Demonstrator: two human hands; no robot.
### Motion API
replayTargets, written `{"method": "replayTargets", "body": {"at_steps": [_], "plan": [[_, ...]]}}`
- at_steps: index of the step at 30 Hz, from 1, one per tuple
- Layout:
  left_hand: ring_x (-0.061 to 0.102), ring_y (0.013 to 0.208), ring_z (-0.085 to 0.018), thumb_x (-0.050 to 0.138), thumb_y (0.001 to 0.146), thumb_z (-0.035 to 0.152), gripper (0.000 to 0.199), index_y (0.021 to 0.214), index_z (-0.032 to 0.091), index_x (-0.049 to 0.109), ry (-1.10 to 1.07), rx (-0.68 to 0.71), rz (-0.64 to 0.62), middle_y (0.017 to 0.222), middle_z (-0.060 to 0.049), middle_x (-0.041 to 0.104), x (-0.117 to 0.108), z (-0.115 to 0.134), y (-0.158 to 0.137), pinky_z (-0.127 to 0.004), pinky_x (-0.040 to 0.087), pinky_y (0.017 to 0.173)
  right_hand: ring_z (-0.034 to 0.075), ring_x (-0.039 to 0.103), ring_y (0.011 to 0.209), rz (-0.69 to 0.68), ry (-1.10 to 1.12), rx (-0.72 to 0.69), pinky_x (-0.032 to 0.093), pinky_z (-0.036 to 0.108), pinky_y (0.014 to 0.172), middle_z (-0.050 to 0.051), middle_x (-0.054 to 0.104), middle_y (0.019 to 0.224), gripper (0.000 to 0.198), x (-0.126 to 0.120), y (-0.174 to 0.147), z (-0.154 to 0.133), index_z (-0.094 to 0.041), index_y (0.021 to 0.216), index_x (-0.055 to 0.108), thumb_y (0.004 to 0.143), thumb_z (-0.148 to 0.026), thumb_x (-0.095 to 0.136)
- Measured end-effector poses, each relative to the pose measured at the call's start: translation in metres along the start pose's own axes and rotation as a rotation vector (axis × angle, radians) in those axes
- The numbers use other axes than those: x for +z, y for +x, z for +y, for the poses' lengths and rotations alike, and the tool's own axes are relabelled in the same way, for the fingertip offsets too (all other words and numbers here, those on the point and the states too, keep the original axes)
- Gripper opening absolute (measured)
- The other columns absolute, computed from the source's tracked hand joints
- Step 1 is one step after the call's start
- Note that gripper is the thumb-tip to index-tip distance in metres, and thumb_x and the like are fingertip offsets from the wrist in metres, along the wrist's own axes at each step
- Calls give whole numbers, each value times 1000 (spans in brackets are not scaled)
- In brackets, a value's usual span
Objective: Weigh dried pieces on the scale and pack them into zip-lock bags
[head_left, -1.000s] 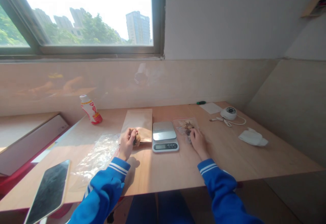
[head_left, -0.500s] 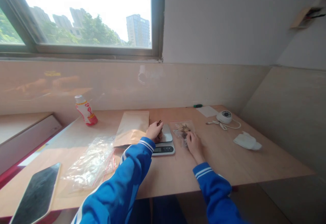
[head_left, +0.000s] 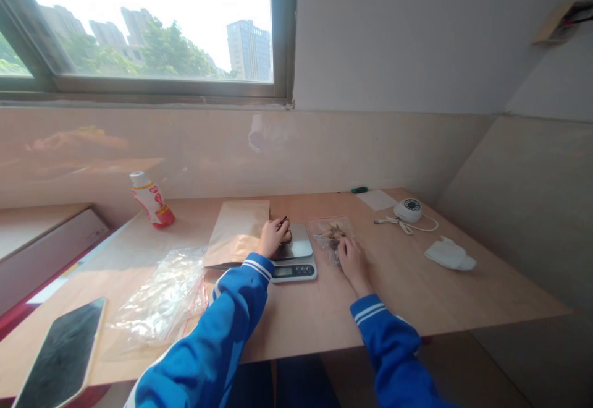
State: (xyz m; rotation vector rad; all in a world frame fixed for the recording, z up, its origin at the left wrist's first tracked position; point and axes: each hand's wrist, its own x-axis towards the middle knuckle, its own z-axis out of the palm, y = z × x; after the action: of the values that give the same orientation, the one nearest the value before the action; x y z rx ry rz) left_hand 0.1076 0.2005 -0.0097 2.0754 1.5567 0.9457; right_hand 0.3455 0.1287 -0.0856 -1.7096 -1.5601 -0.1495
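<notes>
My left hand is over the left part of a white kitchen scale, its fingers closed around dried brown pieces. A dark tip of one piece sticks up past the fingers, and the hand hides some of the metal plate. To the right of the scale lies a clear zip bag with more dried pieces inside. At that bag's near right edge my right hand grips the plastic with curled fingers. Just left of the scale rests a brown paper pouch.
Clear plastic bags and a dark-screened tablet or phone lie at left, with a red-and-white bottle behind. At right are a white dome camera with its cable, crumpled tissue, paper and a green-handled tool.
My left hand has shifted slightly left and up on the scale, uncovering more of its plate and display. The right hand stays at the zip bag. The view has tilted a little.
</notes>
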Motion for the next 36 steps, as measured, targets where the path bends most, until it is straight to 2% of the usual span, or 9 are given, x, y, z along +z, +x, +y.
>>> {"method": "replayTargets", "body": {"at_steps": [7, 11, 16, 20, 26, 31, 33, 36], "plan": [[57, 79, -18, 37, 90, 43, 37, 82, 19, 64, 61, 39, 19, 74, -4, 58, -5, 12, -7, -26, 42, 71, 23, 57, 86, -4, -14, 7, 42, 37, 80, 11, 67, 91, 36, -1, 0, 0, -17, 86, 63, 90, -27, 29], [57, 79, -19, 41, 90, 40, 31, 85, 18, 63, 123, 89, -4, 83, -7, 62, 7, 32, -15, -28, 40, 70, 23, 57, 86, -3, -17, -3, 42, 37, 80, 11, 67, 91, 36, -1, 0, 0, -17, 86, 63, 91, -26, 29], [54, 93, -25, 44, 89, 34, 26, 89, 15, 62, 288, 191, -32, 91, -12, 64, 26, 50, -21, -35, 37, 83, 23, 57, 85, 1, -22, -5, 42, 37, 80, 11, 66, 89, 36, -1, 0, 0, -16, 85, 63, 91, -26, 29], [53, 93, -26, 45, 88, 31, 25, 91, 13, 61, 318, 156, -26, 93, -14, 64, 30, 49, -15, -37, 37, 82, 24, 57, 85, -2, -28, -4, 42, 37, 79, 11, 66, 88, 36, 0, 1, 0, -16, 84, 62, 90, -26, 29], [54, 89, -26, 41, 88, 32, 30, 89, 14, 66, 342, 72, -32, 91, -13, 65, 22, 39, -4, -37, 36, 79, 23, 57, 86, 3, -8, -8, 43, 36, 79, 11, 66, 89, 37, 1, 1, 1, -16, 84, 63, 91, -27, 29], [48, 101, -34, 40, 87, 35, 37, 88, 13, 69, 376, 35, -22, 99, -19, 61, 17, 34, -3, -46, 34, 83, 23, 57, 86, 5, 6, -3, 43, 37, 79, 11, 66, 90, 37, 1, 1, 2, -16, 87, 64, 90, -27, 29], [46, 103, -35, 41, 87, 35, 35, 93, 14, 69, 379, 34, -25, 105, -20, 58, 15, 33, -4, -48, 33, 85, 24, 57, 87, 1, 8, -3, 43, 37, 79, 11, 66, 90, 37, 1, 1, 2, -17, 87, 64, 91, -28, 29], [42, 112, -33, 43, 87, 36, 38, 116, 18, 60, 356, 95, -34, 121, -18, 52, 12, 31, -8, -48, 32, 91, 23, 57, 87, -2, 7, 10, 42, 36, 79, 11, 66, 91, 36, 0, 1, 1, -17, 86, 63, 91, -28, 29]]}}
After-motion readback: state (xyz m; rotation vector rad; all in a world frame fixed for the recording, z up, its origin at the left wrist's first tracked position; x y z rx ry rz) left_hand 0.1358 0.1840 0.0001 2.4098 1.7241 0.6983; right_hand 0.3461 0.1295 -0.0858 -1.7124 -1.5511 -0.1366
